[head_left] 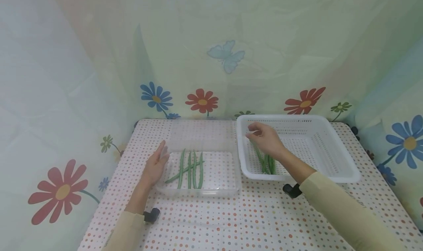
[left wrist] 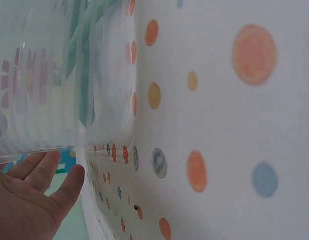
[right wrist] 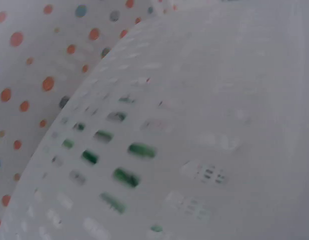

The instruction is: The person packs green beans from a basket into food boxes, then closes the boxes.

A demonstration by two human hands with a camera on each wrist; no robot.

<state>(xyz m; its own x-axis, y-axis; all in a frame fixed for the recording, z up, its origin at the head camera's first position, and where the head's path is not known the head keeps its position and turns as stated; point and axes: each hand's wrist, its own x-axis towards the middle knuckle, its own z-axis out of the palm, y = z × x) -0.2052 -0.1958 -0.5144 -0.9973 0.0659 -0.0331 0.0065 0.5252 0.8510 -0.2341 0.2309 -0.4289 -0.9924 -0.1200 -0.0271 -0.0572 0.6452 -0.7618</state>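
My left hand point(head_left: 155, 166) lies at the left side of a clear plastic box point(head_left: 228, 192), fingers extended along its wall. In the left wrist view, the fingers point(left wrist: 69, 190) are spread just by the rim; contact is unclear. Several green beans point(head_left: 181, 168) lie in the box, most lengthwise with one slanting across. My right hand point(head_left: 267, 139) is over the left part of a white perforated basket point(head_left: 343, 174), its thumb and forefinger bent with a gap between their tips. Below it are several more green beans point(head_left: 269, 164), one reaching up beneath the thumb.
The box's clear lid point(head_left: 201, 133) is folded back behind it. A dotted cloth point(head_left: 211, 225) covers the table, and a floral curtain point(head_left: 185, 53) hangs around it. Through the basket wall point(right wrist: 219, 125), green beans show in the blurred right wrist view.
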